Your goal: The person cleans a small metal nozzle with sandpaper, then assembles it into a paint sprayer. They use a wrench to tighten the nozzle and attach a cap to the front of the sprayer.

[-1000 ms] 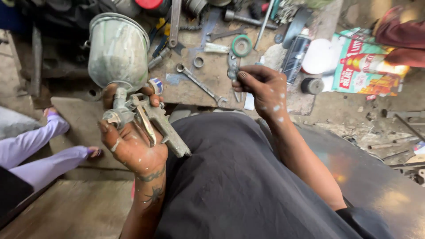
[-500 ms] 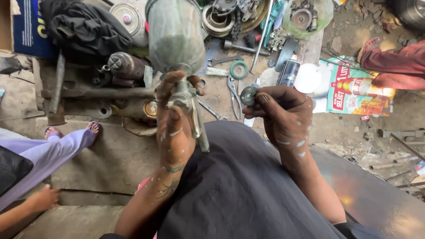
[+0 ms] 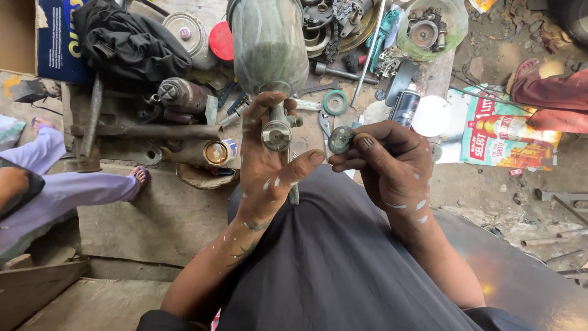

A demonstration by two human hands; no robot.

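The left hand (image 3: pixel 269 165) grasps a grey metal spray gun with a green-stained cup (image 3: pixel 272 67); the right hand (image 3: pixel 392 162) pinches a small round metal cap (image 3: pixel 340 140) just right of it.

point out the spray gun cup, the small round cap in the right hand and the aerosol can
spray gun cup (image 3: pixel 269 46), head view, on its green-stained side wall
small round cap (image 3: pixel 340 140), head view, on its flat face
aerosol can (image 3: pixel 404 107), head view, on its dark body
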